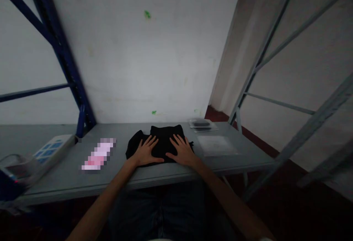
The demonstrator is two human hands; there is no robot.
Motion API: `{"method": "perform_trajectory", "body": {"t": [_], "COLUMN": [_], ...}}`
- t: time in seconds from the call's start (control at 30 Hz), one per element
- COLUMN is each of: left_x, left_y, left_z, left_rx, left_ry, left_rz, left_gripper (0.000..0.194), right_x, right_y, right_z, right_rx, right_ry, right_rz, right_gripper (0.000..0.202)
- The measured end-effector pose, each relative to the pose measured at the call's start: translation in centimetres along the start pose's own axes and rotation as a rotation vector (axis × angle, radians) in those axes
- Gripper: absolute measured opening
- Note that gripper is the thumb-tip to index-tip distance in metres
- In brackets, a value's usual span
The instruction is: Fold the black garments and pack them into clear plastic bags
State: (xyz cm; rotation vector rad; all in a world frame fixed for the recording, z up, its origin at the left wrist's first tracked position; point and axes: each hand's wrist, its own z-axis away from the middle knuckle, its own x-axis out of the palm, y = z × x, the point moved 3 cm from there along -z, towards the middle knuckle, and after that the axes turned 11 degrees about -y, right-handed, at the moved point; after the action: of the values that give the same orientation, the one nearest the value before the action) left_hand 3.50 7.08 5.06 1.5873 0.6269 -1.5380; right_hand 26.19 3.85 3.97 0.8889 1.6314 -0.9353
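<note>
1. Pressing near the worktop's (118,156) front edge, left hand (145,154) and right hand (182,152) spread their fingers apart.
2. Under them, black cloth (167,132) seems mostly flattened; its uneven left side could use smoothing. Inner folds are unreadable.
3. Rightward, a clear packet (217,145) lies flat.
4. By the back edge, stacked packets' (201,124) dark contents are indistinct.

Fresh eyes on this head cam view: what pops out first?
Likely the black cloth at the middle of the grey shelf, with the left hand and right hand spread open on it. Next, the pink and white pixelated patch left of the cloth. Then the green marks on the pale wall behind, and the dark blue upright at left.
</note>
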Motion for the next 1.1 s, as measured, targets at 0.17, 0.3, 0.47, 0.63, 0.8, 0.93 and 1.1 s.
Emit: {"method": "perform_trajectory", "body": {"t": [0.17,0.3,0.47,0.63,0.8,0.93,1.1], "left_x": [0.0,-0.3,-1.0,-0.7,0.6,0.4,-0.9], "left_y": [-0.1,-0.1,0.8,2.3,2.7,2.5,2.2], "left_z": [-0.1,-0.2,-0.2,0.0,-0.1,0.0,1.2], "left_rx": [0.019,0.022,0.007,0.065,0.060,0.073,0.084], "left_ry": [0.004,0.063,0.185,0.240,0.172,0.234,0.514], "left_rz": [0.012,0.028,0.037,-0.045,-0.020,0.061,0.097], "left_gripper": [0.117,0.115,0.086,0.085,0.090,0.093,0.067], "right_x": [-3.2,-7.0,-7.6,-6.8,-8.8,-10.3,-6.6], "right_y": [3.3,8.4,12.2,12.8,11.7,5.9,-4.9], "right_z": [-1.4,-3.2,-4.0,-4.2,-4.6,-3.2,0.0], "right_rx": [0.127,0.279,0.343,0.333,0.395,0.292,-0.146], "right_ry": [0.170,0.138,0.030,0.049,0.233,0.588,0.477], "right_rz": [-0.017,0.116,0.292,0.299,0.249,0.108,0.070], "right_gripper": [0.058,0.042,0.032,0.027,0.032,0.031,0.019]}}
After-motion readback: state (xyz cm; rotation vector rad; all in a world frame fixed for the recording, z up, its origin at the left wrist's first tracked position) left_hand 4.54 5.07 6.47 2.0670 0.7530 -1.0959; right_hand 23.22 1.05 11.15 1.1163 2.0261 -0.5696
